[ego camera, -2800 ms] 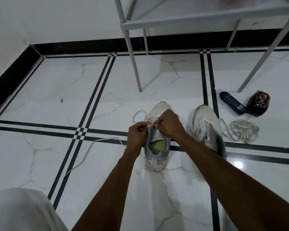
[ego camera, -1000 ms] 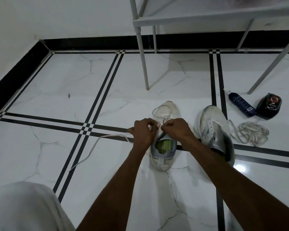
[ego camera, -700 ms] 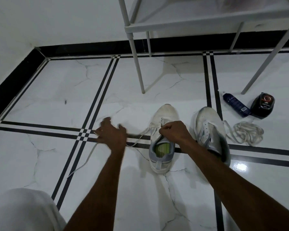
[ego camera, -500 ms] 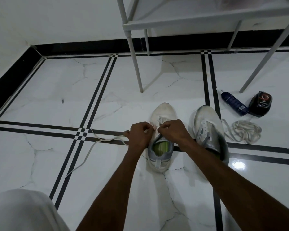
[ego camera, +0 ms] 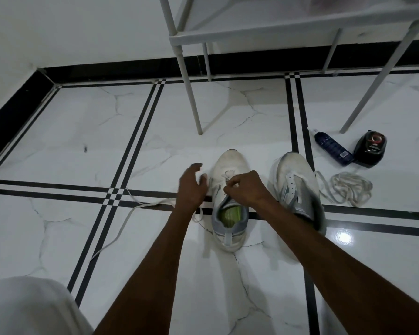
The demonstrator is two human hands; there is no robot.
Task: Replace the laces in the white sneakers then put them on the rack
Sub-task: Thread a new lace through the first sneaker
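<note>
Two white sneakers on the marble floor (ego camera: 58, 146): left sneaker (ego camera: 230, 206) upright with heel toward the camera and green insole showing, right sneaker (ego camera: 298, 192) just beside it, tipped onto its side, no lace visible in its eyelets. Two hands over the left one. Right hand (ego camera: 244, 188) curled, pinching the new lace (ego camera: 121, 223) at the upper eyelets, above the tongue. Left hand (ego camera: 191, 187) just beside the sneaker's left flank, fingers spread and relaxed, gripping nothing plainly seen; whether a fingertip touches the lace, cannot tell. One long flat strand of that lace trailing away left across the black tile lines and ending loose on the floor; a second short bit near the left wrist, partly hidden by the forearm. One tangled heap of old laces (ego camera: 348, 189) right of the tipped sneaker, a strand reaching its sole. One dark blue bottle (ego camera: 334, 148) lying flat, touching or nearly touching one black rounded container (ego camera: 370, 148) with a red-ringed top; labels too small to read. One white rack (ego camera: 288, 27) beyond the sneakers, well apart from them, only its lowest shelf and four legs in view, upper part cut off by the frame. Something pale and blurred on the shelf's right corner, not identifiable. One white-clad knee (ego camera: 27, 308) at the bottom left, cut off. Toe lacing on the left sneaker partly covered by the right hand.
</note>
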